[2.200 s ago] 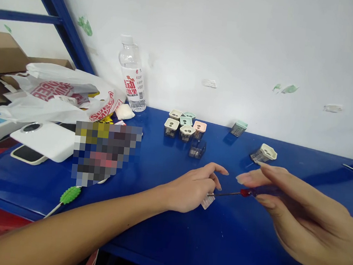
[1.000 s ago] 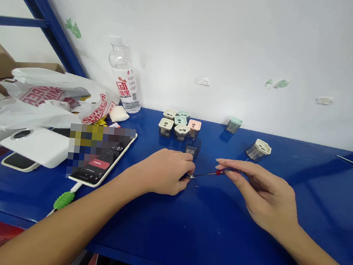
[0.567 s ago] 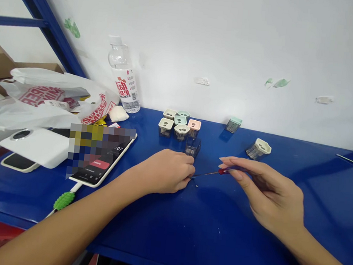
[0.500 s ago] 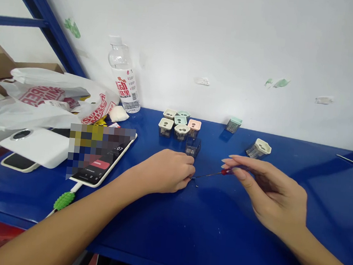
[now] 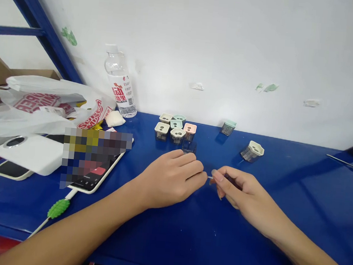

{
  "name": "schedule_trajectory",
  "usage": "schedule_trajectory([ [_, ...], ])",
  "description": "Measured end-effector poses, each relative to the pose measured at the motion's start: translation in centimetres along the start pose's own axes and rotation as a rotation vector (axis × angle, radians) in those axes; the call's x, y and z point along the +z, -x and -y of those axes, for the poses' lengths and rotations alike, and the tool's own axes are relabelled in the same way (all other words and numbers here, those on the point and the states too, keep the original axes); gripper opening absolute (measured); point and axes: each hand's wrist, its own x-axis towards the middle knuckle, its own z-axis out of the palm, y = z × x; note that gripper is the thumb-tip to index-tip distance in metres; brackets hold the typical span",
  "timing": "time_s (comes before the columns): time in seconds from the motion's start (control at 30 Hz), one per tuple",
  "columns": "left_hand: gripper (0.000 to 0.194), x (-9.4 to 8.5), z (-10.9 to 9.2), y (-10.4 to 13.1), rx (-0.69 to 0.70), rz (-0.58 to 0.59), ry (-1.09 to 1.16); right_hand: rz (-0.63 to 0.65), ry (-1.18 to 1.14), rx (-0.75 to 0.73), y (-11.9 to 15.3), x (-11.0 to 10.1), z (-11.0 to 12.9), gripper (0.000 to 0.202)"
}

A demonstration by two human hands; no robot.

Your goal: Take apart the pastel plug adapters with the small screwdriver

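My right hand (image 5: 236, 186) is closed round a small screwdriver (image 5: 210, 177). Only a bit of its metal shaft and dark handle shows between the fingers. The shaft points left to the fingertips of my left hand (image 5: 175, 178), which is closed just above the table. Whatever it pinches is hidden behind its fingers. Right behind the left hand stands a dark see-through sharpener container (image 5: 189, 146) without a coloured top. Past it sits a cluster of pencil sharpeners with dark clear bases, among them a pink-topped one (image 5: 189, 129) and a cream-topped one (image 5: 162, 130).
A green-topped sharpener (image 5: 228, 128) and a cream-topped sharpener (image 5: 252, 151) stand apart at right. A thin dark-handled tool (image 5: 345, 162) lies at the far right. A bottle (image 5: 120, 85), plastic bags (image 5: 47, 107) and phones (image 5: 34, 152) crowd the left of the blue table (image 5: 166, 240).
My hands have come together, the right moving left and down, the left slightly right. More of the screwdriver is now hidden by the fingers. The view has shifted slightly.
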Motion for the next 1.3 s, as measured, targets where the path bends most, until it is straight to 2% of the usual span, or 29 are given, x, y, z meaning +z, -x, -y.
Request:
schedule_trajectory([
  [0.17, 0.012, 0.3, -0.2, 0.0, 0.003, -0.018, 0.023, 0.041, 0.022, -0.032, 0.1, 0.0, 0.0, 0.041],
  [0.27, 0.011, 0.7, -0.3, 0.2, -0.09, -0.04, 0.158, 0.03, 0.083, -0.065, 0.1, -0.4, 0.1, 0.037],
  [0.33, 0.032, 1.0, -0.2, 0.4, -0.223, -0.032, 0.333, -0.015, 0.145, -0.1, 0.1, -0.7, 0.3, 0.035],
  [0.4, 0.06, 1.2, -0.1, 0.5, -0.362, 0.027, 0.523, -0.055, 0.196, -0.126, 0.2, -0.9, 0.5, 0.033],
  [0.43, 0.067, 1.3, -0.1, 0.6, -0.412, 0.069, 0.607, -0.066, 0.214, -0.131, 0.2, -1.0, 0.5, 0.032],
  [0.57, 0.065, 1.5, -0.1, 0.6, -0.47, 0.159, 0.819, -0.057, 0.249, -0.144, 0.5, -1.1, 0.4, 0.032],
  [0.9, 0.055, 1.7, -1.3, 0.6, -0.455, 0.184, 0.783, 0.063, 0.254, -0.088, 0.6, -0.6, 0.1, 0.032],
  [1.1, 0.053, 1.9, -1.5, 0.6, -0.408, 0.218, 0.749, 0.08, 0.27, -0.061, 0.5, -0.3, 0.2, 0.031],
  [1.3, 0.057, 1.8, -1.5, 0.5, -0.409, 0.302, 0.727, 0.084, 0.267, -0.015, 0.4, -0.2, 0.1, 0.036],
])
